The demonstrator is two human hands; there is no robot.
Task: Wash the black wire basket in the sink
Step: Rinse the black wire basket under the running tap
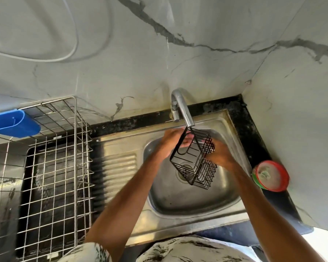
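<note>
The black wire basket point(195, 159) hangs tilted over the steel sink point(178, 201), right below the spout of the metal tap point(182, 106). My left hand point(171, 141) grips its upper left side, fingers curled behind the wire loop. My right hand point(221, 152) holds the basket's right side near the top. The drain shows through the basket's mesh. I cannot tell whether water is running.
A large silver wire dish rack point(55, 167) stands on the counter left of the sink, with a blue plastic holder point(13, 122) clipped at its back. A red-rimmed round tub point(271, 175) sits on the dark counter edge at the right. Marble walls close in behind and right.
</note>
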